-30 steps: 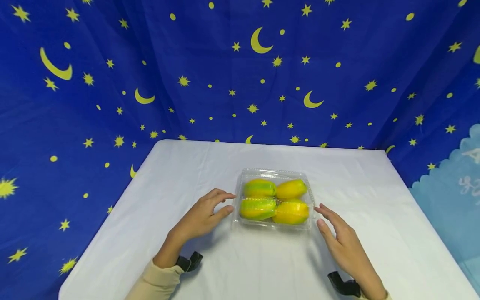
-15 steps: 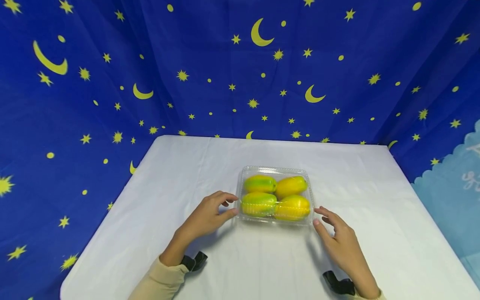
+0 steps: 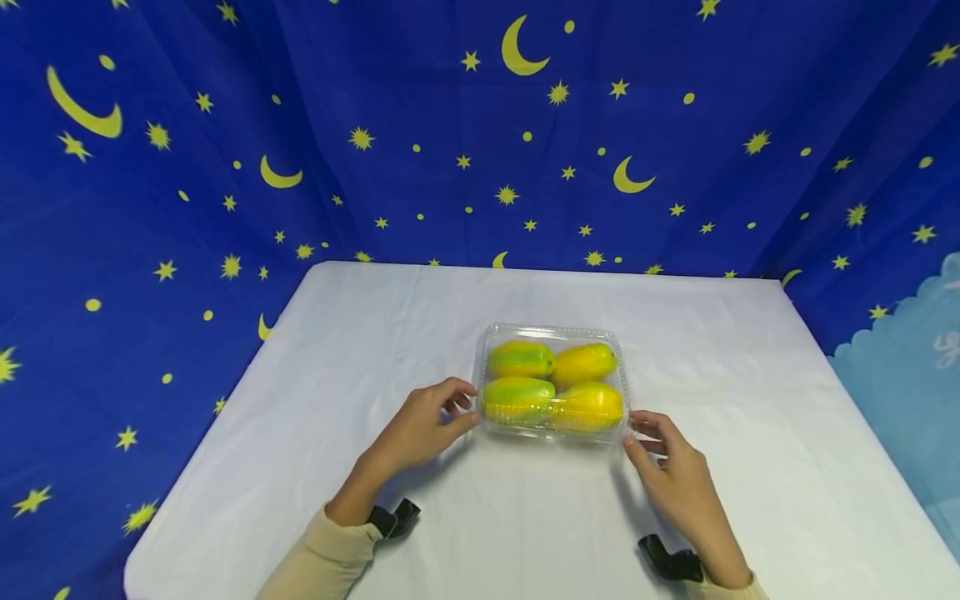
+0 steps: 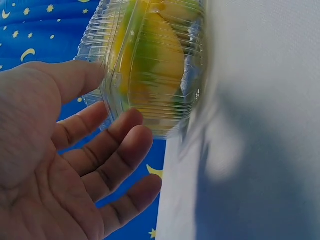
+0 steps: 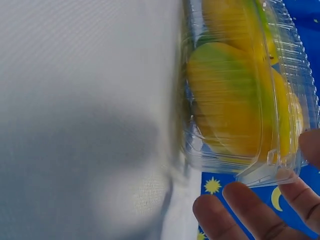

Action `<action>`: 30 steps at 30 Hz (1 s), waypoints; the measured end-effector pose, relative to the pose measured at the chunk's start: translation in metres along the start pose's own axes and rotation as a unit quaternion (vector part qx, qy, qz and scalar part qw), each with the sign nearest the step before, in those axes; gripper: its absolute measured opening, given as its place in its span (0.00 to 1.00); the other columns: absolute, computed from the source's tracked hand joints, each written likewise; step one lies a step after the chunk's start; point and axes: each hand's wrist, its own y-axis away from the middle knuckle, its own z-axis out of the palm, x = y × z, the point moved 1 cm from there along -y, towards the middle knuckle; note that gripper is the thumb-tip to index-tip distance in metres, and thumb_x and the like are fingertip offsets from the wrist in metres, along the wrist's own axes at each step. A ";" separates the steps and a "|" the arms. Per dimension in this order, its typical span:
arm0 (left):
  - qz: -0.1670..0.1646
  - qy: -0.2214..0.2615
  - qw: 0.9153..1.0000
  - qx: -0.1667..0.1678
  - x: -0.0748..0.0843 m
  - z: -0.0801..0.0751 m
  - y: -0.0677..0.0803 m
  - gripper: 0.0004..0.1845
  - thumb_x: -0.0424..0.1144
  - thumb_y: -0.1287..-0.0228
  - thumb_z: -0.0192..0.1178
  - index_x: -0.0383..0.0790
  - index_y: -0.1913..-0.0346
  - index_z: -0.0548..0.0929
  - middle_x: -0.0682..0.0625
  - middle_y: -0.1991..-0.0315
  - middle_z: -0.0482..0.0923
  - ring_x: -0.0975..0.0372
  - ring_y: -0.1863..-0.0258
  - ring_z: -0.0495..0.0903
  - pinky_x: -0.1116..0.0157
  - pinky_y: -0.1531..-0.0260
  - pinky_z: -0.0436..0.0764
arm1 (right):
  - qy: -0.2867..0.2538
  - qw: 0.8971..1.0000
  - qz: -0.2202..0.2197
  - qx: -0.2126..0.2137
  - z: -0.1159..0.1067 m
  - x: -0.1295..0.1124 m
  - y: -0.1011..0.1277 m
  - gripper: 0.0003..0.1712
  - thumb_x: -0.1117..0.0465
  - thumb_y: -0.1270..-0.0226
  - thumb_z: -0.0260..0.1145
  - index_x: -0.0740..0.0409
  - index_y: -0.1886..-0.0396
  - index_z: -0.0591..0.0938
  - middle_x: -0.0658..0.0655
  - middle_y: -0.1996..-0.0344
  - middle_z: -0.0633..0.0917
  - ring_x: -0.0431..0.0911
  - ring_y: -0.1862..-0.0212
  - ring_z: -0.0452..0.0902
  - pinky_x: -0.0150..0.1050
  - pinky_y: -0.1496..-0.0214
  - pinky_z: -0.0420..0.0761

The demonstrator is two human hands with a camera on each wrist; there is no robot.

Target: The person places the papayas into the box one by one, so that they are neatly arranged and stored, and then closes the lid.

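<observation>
— Clear plastic, thin and ribbed: that box (image 3: 552,382) sits closed at the middle of the table (image 3: 750,467), four yellow-green fruits (image 3: 519,398) packed inside.

— And the hands?

— Left hand (image 3: 420,432) at the box's near-left corner, fingers loosely curled, thumb and fingertips just meeting the wall. Right hand (image 3: 671,467) at the near-right corner, fingers (image 5: 250,205) spread under the lid's lip. Neither has a firm grip yet, I'd say.

— So the risk?

— Squeeze too hard and the walls may buckle or the lid pop. Lift by the corners only, and the fruit's weight could tip the box and slide it out.
</observation>
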 end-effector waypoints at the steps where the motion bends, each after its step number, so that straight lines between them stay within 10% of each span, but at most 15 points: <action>1: -0.001 0.008 1.000 -0.001 0.000 0.001 0.000 0.18 0.46 0.32 0.65 0.46 0.43 0.80 0.54 0.56 0.85 0.67 0.60 0.83 0.58 0.58 0.85 | -0.006 1.000 0.000 0.001 0.000 0.000 0.000 0.22 0.49 0.24 0.60 0.52 0.37 0.75 0.60 0.43 0.84 0.55 0.50 0.86 0.48 0.54 0.85; 8: -0.021 0.041 0.999 0.001 -0.004 0.006 -0.002 0.17 0.42 0.32 0.64 0.44 0.44 0.79 0.59 0.64 0.83 0.66 0.67 0.80 0.68 0.66 0.80 | -0.047 0.999 0.016 -0.009 0.002 0.002 -0.008 0.18 0.51 0.24 0.60 0.54 0.42 0.75 0.58 0.59 0.89 0.45 0.64 0.85 0.31 0.65 0.80; 30: -0.126 0.217 0.967 -0.044 -0.008 0.017 -0.007 0.17 0.33 0.35 0.58 0.45 0.45 0.71 0.39 0.70 0.86 0.64 0.85 0.68 0.69 0.84 0.67 | -0.223 0.963 0.108 -0.103 0.006 0.013 -0.023 0.16 0.66 0.29 0.58 0.60 0.45 0.67 0.57 0.74 0.84 0.41 0.79 0.69 0.35 0.76 0.73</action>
